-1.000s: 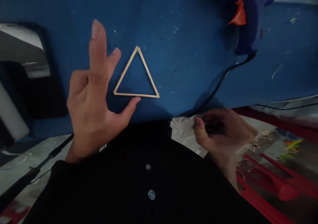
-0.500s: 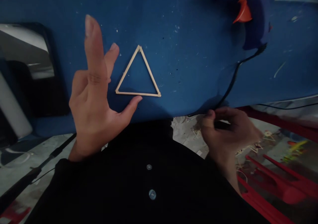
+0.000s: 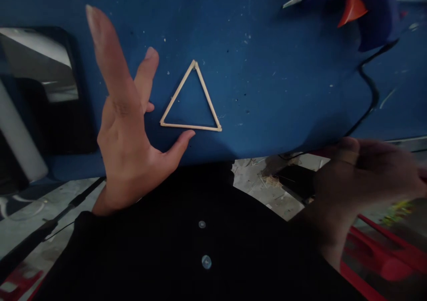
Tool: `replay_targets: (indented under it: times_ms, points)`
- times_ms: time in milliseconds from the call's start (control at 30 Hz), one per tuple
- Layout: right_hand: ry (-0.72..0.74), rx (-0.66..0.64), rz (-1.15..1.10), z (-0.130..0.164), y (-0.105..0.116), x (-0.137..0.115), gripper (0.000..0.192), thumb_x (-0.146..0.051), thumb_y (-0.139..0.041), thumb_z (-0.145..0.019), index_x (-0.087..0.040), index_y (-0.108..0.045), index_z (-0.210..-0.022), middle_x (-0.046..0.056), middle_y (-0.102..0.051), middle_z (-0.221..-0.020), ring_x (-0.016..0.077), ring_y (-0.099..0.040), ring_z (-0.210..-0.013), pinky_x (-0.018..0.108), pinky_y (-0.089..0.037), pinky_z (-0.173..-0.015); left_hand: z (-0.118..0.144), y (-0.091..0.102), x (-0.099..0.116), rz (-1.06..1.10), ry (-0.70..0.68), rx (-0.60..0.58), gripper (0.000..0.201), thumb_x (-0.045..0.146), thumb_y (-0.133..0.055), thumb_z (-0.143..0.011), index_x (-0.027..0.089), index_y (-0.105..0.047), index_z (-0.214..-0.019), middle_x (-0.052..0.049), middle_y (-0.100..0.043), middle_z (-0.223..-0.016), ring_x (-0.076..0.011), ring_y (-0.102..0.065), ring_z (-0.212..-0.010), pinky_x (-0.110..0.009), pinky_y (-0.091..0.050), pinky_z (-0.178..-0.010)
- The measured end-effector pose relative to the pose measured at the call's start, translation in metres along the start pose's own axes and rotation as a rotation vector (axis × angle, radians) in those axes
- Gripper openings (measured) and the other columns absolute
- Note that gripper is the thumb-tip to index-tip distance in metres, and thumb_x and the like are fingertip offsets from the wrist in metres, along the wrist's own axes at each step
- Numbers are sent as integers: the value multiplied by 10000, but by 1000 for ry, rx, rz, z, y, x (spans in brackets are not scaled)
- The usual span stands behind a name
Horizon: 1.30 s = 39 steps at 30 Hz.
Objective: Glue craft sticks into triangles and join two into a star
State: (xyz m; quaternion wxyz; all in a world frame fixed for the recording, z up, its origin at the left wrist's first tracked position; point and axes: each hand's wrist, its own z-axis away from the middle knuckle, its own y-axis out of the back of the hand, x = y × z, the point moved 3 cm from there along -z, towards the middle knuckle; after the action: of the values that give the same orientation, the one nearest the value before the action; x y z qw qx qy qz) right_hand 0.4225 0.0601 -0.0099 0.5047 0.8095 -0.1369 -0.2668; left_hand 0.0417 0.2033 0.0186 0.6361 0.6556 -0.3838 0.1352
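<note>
My left hand point(image 3: 128, 136) is open, its fingers spread over the table. Its thumb tip lies just below the base of a triangle of thin wooden sticks point(image 3: 176, 94), which rests flat beside the hand. At the table's front edge, my right hand point(image 3: 367, 167) is blurred by motion, thumb and fingers closed around the black cable point(image 3: 375, 91). This cable leads up to a dark blue glue gun point(image 3: 376, 7) with an orange trigger, lying on its side with its metal nozzle pointing left.
A dark phone-like device point(image 3: 66, 118) with a reflective surface lies on the left of the blue table point(image 3: 267, 96). Red chairs point(image 3: 390, 256) stand below at right. A black pole point(image 3: 63, 216) slants at lower left. Scraps litter the floor point(image 3: 263, 181).
My right hand has moved right along the table edge. The glue gun and its cable have shifted right too. My left index finger leans further left; the triangle appears only slightly shifted in view.
</note>
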Motion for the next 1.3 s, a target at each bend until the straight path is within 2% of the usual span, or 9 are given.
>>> replay_targets:
  times_ms: [100, 167, 233, 267, 367, 500, 867, 1033, 1300]
  points:
    - [191, 359, 25, -1, 2, -24, 278, -529, -649, -865, -251, -649, -870, 45, -592, -679, 263, -633, -621, 451, -513, -621, 1, 1, 1, 3, -6, 5, 1021, 486, -916, -938, 400, -334, -1773, 26, -418, -1828, -440, -630, -1495, -645, -596, -1188]
    - [375, 393, -44, 0, 2, -50, 272, -521, -667, -898, -251, -669, -867, 0, -513, -583, 187, -496, -488, 372, -420, -542, 2, 2, 2, 9, -11, 10, 1045, 511, -928, -923, 388, -333, -1773, -4, -422, -1827, -452, -637, -1484, -635, -611, -1161]
    - [474, 135, -192, -3, -2, -81, 122, -345, -754, -908, -253, -724, -983, -11, -626, -678, 172, -575, -531, 340, -474, -539, 3, 4, 2, -3, -16, 25, 1071, 525, -930, -916, 379, -317, -1782, -30, -477, -1793, -446, -677, -1436, -611, -631, -1130]
    - [611, 164, -312, -3, 2, -99, 131, -286, -769, -877, -261, -716, -993, -28, -636, -675, 158, -564, -515, 319, -468, -503, 3, 5, 3, -27, -14, 33, 1083, 514, -930, -918, 379, -302, -1789, -38, -524, -1758, -433, -704, -1400, -592, -642, -1114]
    - [759, -126, -462, -10, 2, -147, 339, -99, -754, -871, -277, -684, -1151, 1, -769, -906, 191, -738, -771, 346, -622, -691, 1, 7, 11, -121, -64, 62, 1096, 443, -935, -918, 411, -280, -1796, -34, -641, -1655, -386, -770, -1288, -539, -674, -1032]
    - [881, -347, -545, -16, -5, -187, 295, -207, -782, -934, -213, -685, -1212, 125, -777, -1218, 313, -775, -1089, 502, -657, -917, -3, 8, 25, -111, -104, 48, 1085, 355, -916, -935, 463, -262, -1793, -8, -477, -1802, -362, -776, -1302, -504, -677, -1027]
    - [825, -407, -521, -14, -21, -197, 226, -228, -794, -925, -243, -771, -1149, 91, -761, -1160, 265, -727, -917, 461, -608, -826, -4, 4, 24, -180, -221, 99, 1001, 265, -867, -967, 344, -311, -1796, -28, -660, -1640, -297, -775, -1123, -481, -686, -1004]
    - [866, -380, -526, -15, -22, -200, 189, -217, -810, -912, -220, -762, -1095, 91, -780, -1155, 249, -727, -863, 440, -598, -781, -4, 5, 25, -184, -121, 47, 937, 319, -797, -1023, 436, -279, -1795, 12, -724, -1529, -331, -758, -1187, -543, -669, -1066]
    - [855, -439, -583, -23, -18, -200, 217, -241, -760, -953, -195, -739, -1164, 94, -781, -1119, 272, -774, -992, 422, -638, -858, -1, -3, 12, -275, -340, 151, 336, 375, -808, -1001, 317, -725, -1321, -47, -725, -1511, -316, -749, -1187, -574, -668, -971]
